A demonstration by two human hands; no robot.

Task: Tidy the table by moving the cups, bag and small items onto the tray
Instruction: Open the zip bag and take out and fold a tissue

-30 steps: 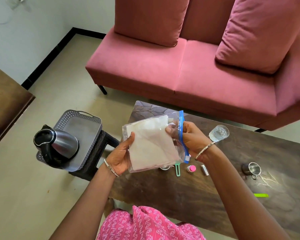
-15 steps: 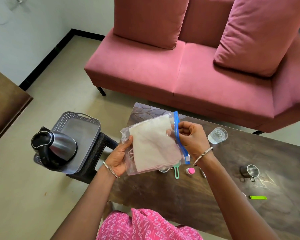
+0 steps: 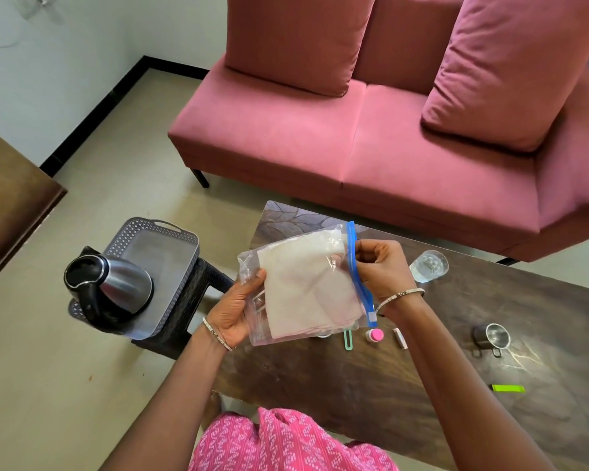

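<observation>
A clear zip bag (image 3: 306,287) with a blue seal strip and white folded paper inside is held above the left end of the dark table (image 3: 422,385). My left hand (image 3: 235,311) grips its lower left side, thumb on the front. My right hand (image 3: 381,270) pinches the blue strip near the top. On the table lie a glass cup (image 3: 428,266), a steel cup (image 3: 491,338), a pink-capped bottle (image 3: 374,334), a small white tube (image 3: 400,338), a green clip (image 3: 348,339) and a lime-green strip (image 3: 508,388). The grey tray (image 3: 170,239) stands to the left.
A steel kettle (image 3: 113,287) with a black handle stands on the near part of the tray, which rests on a dark stool (image 3: 198,300). A pink sofa (image 3: 371,147) runs behind the table. Another brown table (image 3: 11,205) edge shows at far left.
The bag has tilted and shifted slightly right, its blue strip standing more upright. My right hand has closed tighter on the strip. Items on the table have not moved.
</observation>
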